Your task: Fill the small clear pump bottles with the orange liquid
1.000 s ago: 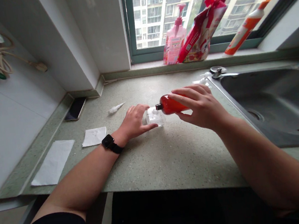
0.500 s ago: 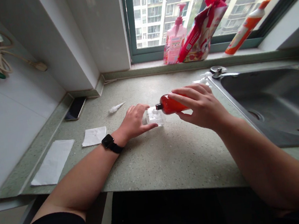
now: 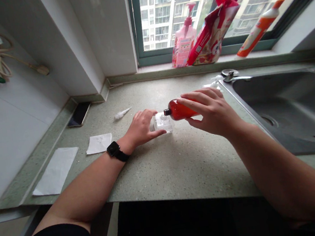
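Red plastic, see-through, catches my eye first: the narrow-necked bottle [image 3: 179,110] lies tipped in the right hand [image 3: 213,110], thumb and fingers clamped around it, its black threaded mouth pointing to 9 o'clock at the top of a clear square container [image 3: 164,125]. That container sits on the speckled countertop [image 3: 178,169], the left hand [image 3: 141,128] gripping it between thumb and fingers; I can't tell whether liquid is flowing. Taking the container as the dial's centre, a white nozzle [image 3: 122,114] lies near 10 o'clock, a small paper sheet [image 3: 99,144] at 9, the steel sink [image 3: 296,111] at 3.
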Motion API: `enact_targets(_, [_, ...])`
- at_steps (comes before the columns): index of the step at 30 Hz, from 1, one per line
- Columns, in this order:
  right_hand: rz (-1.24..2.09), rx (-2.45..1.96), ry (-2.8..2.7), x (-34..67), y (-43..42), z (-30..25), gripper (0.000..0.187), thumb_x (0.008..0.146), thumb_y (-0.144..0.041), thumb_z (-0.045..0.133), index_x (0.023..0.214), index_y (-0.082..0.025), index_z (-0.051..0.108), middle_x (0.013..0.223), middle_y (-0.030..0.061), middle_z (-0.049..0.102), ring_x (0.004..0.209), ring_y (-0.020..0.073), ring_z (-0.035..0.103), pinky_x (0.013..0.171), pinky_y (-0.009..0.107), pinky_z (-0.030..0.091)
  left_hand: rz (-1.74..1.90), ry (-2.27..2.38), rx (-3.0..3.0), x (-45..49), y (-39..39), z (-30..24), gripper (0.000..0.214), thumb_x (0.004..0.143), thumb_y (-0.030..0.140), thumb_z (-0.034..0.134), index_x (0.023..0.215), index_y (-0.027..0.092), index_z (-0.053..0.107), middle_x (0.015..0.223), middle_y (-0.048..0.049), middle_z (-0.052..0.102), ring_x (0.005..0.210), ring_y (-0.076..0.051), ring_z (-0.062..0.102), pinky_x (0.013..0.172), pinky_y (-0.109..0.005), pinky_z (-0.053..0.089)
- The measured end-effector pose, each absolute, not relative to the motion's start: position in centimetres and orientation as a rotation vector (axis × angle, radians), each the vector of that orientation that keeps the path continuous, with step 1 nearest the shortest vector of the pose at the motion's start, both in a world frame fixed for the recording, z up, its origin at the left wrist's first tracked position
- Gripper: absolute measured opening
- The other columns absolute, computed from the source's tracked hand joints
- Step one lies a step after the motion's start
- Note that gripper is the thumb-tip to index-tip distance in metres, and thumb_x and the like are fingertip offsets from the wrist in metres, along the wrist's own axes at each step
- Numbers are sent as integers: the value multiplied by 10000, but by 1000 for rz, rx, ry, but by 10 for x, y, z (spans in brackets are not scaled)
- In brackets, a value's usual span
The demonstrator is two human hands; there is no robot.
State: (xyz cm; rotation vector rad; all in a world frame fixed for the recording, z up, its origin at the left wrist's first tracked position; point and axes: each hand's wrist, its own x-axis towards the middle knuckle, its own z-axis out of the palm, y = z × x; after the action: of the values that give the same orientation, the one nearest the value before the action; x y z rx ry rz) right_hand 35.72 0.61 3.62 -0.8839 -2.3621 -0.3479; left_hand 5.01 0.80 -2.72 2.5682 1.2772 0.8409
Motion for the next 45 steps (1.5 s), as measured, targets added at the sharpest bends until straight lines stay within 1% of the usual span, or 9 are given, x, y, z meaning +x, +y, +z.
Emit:
enact_targets(6, [-372,-877,-2358,357,6,36,809,931,-219,738,1655,-462,470,1477,45,734,1307,375,664,1164,637,466,847,1270,2568,51,7,-27,745,921,670,819,1446,219,546,1410,-162,696,1334,-374,668,1237,-605,445])
enact_targets(11, [-370,-882,-2361,356,5,37,818,923,-218,735,1654,-467,466,1475,45,732,1302,377,661,1163,640,458,850,1270,2562,50,8,-26,743,918,681,815,1446,233,546,1407,-156,697,1320,-375,671,1219,-612,457])
enact_targets(14, [-388,-877,-2360,356,6,37,776,938,-230,727,1639,-457,481,1469,48,732,1296,370,660,1156,626,460,842,1268,2563,50,8,-27,738,919,680,813,1450,244,545,1415,-154,692,1324,-375,667,1207,-608,466])
enact_targets(18, [-411,-864,-2364,356,6,37,737,956,-230,720,1629,-434,498,1461,53,737,1291,358,665,1153,605,472,848,1270,2563,50,8,-27,748,915,678,820,1445,226,549,1407,-159,694,1325,-376,667,1218,-600,459])
enact_targets(26, [-411,-861,-2353,356,5,37,726,959,-229,726,1626,-424,515,1465,52,741,1295,358,661,1162,597,472,851,1283,2564,51,8,-28,742,913,662,826,1456,236,553,1402,-147,695,1316,-371,671,1228,-605,452])
enact_targets(34, [-403,-863,-2353,356,6,36,736,956,-238,720,1632,-429,505,1466,50,738,1302,362,650,1163,604,457,853,1274,2569,51,8,-27,748,917,655,830,1449,211,550,1401,-159,696,1318,-372,669,1220,-593,459])
enact_targets(40, [-405,-870,-2355,357,7,35,727,958,-244,722,1626,-434,508,1475,47,734,1299,360,658,1162,604,460,862,1270,2568,50,8,-28,738,920,680,814,1447,233,555,1392,-146,699,1297,-367,673,1214,-598,460])
enact_targets(45, [-391,-880,-2358,357,7,36,785,933,-226,744,1646,-441,496,1479,45,738,1305,370,656,1155,617,465,872,1271,2567,50,8,-29,743,915,680,818,1451,237,556,1383,-142,701,1290,-365,673,1208,-596,463])
